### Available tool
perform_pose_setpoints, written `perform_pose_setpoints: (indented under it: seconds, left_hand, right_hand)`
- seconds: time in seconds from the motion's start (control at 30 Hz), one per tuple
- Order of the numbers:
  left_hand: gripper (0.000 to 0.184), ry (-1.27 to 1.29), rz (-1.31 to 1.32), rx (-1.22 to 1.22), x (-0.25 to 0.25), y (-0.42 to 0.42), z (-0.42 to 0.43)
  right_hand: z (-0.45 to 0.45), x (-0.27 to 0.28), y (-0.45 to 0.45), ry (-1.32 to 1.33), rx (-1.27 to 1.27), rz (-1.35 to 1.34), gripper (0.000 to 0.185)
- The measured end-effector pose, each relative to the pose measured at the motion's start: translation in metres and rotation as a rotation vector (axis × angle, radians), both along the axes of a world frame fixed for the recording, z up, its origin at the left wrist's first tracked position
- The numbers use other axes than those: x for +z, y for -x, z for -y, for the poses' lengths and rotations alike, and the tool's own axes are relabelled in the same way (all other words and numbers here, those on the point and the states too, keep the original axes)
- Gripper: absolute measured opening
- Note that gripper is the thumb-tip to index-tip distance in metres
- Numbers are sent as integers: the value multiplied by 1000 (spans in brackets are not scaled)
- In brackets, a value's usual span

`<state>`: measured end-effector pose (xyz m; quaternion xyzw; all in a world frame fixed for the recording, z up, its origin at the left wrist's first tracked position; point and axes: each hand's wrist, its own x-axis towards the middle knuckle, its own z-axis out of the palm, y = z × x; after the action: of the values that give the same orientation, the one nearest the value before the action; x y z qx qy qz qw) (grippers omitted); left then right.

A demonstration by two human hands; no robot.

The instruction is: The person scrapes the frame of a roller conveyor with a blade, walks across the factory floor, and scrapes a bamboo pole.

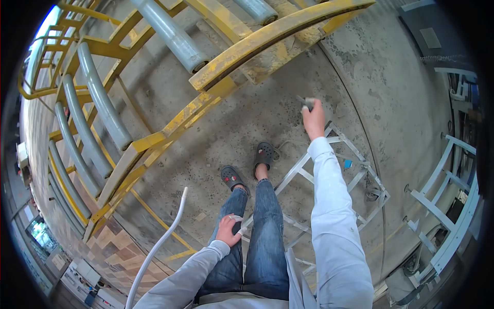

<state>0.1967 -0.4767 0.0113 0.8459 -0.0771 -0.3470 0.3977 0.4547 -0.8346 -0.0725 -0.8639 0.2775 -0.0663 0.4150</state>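
Small dark object, slim tip: in the right hand (314,121), out ahead over the floor; the object (304,102) pokes past the fingers toward the upper left. Too small to identify.
Right fingers: closed round that object.
Left hand (226,230): low, at the left leg of the blue denim jeans (267,222), fingers curled. A dark patch shows beside the fingertips; I cannot tell whether they grip anything.
Sleeves: pale grey-blue cloth on both arms, the right one (334,206) stretched forward.
White metal frame with bars and a caster (304,164): beneath and beside the right arm, partly hidden by it.
Small blue piece (348,164): within that frame's outline, just right of the sleeve.
Feet: dark grey perforated clogs (264,154) on stained grey concrete floor (226,129).
Ahead and left: worn yellow steel framework (180,121) carrying grey cylindrical rollers (105,100).
Near left: pale, bent tube (159,242).
Far right: pale blue-white metal frame (437,211).
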Motion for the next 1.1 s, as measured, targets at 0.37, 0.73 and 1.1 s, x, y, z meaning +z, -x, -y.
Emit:
perform_pose_setpoints:
  seconds: [0.37,0.73,1.1]
  left_hand:
    - [33,35,5,-44,-2,-19,3]
    - [31,-39,99,121,-16,-87,20]
    - [32,-181,-127,247,-15,-103,72]
  right_hand:
    - [-14,-6,74,-144,-41,-266,24]
    - [8,-26,-15,-507,-242,-239,25]
    - [97,-97,-243,55,106,158,25]
